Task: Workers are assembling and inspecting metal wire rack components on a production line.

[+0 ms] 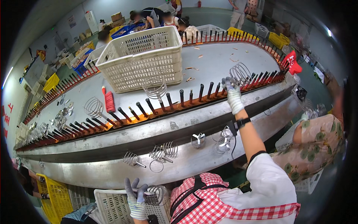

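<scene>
My left hand point(136, 199), in a grey-and-white glove, is low in front of me at a white crate. Its thumb and fingers close round the stem end of a spiral wire coil point(158, 195). My right hand point(233, 95), gloved alike, reaches over the machine's near edge. Its fingertips are curled at the base of another wire coil point(240, 72), which leans above a row of dark upright pegs point(201, 91); the exact grip is partly hidden. Two more coils point(154, 87) point(93, 107) stand by pegs farther left.
A white crate point(141, 71) and a red brush point(108, 100) are on the grey tabletop point(212, 61). Several coils point(164, 151) lie on the metal ledge point(93, 170). A white crate point(112, 205) is below me. A person in floral clothing point(313, 145) sits at right; others work beyond.
</scene>
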Action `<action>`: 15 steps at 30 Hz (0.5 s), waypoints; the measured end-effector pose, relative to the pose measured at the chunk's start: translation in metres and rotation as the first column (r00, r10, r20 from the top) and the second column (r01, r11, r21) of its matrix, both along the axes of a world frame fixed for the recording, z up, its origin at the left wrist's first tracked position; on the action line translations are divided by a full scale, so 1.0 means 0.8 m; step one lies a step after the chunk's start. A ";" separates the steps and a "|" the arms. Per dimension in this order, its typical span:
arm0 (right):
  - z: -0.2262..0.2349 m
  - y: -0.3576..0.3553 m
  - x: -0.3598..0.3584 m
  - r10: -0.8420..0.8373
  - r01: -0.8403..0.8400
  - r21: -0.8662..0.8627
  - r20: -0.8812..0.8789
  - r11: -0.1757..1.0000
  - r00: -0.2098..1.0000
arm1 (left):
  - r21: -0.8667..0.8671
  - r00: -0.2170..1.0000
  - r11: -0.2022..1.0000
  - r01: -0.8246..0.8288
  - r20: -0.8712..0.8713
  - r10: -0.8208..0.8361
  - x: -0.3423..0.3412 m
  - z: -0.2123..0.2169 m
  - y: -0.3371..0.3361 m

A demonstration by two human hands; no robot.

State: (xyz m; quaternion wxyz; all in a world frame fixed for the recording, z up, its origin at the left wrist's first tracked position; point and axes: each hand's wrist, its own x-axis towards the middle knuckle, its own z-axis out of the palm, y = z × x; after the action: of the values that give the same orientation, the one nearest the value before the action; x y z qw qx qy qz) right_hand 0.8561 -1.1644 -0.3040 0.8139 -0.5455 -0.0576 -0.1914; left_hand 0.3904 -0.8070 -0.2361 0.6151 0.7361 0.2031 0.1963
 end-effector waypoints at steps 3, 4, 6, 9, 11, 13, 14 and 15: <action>-0.030 0.016 0.064 0.044 -0.043 -0.092 0.008 0.995 0.999 | -0.122 0.994 0.987 -0.106 -0.011 0.105 -0.001 -0.001 0.002; -0.038 0.026 0.080 0.098 -0.096 -0.141 0.009 0.985 0.995 | -0.178 0.992 0.975 -0.129 -0.027 0.126 -0.005 -0.020 0.016; -0.048 0.059 0.092 0.199 -0.201 -0.153 -0.026 0.968 0.980 | -0.325 0.989 0.934 -0.151 -0.050 0.142 -0.011 -0.031 0.031; -0.068 0.074 0.089 -0.061 0.102 -0.807 0.081 0.582 0.995 | -0.005 0.998 1.000 -0.028 -0.055 0.028 -0.007 -0.024 0.037; -0.076 0.094 0.080 -0.086 0.165 -0.822 0.141 0.545 0.986 | -0.017 0.986 0.990 -0.138 -0.092 0.136 0.002 -0.017 0.027; -0.022 0.139 0.017 -0.143 -0.076 -0.995 -0.066 -0.064 0.987 | 0.319 0.988 0.940 -0.121 -0.055 0.146 0.009 -0.015 0.027; -0.035 0.148 -0.004 -0.116 -0.052 -0.992 -0.065 0.114 0.991 | 0.062 0.968 0.976 -0.207 -0.135 0.214 0.014 -0.011 0.023; -0.051 0.158 -0.029 -0.086 -0.027 -0.957 -0.054 0.289 0.995 | 0.060 0.971 0.978 -0.198 -0.126 0.204 0.025 -0.010 0.020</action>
State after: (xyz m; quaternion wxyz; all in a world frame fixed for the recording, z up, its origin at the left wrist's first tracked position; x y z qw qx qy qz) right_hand 0.8333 -1.0378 -0.3451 0.3264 -0.9323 -0.1117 -0.1083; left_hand 0.4104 -0.7914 -0.2437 0.5599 0.7373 0.3122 0.2131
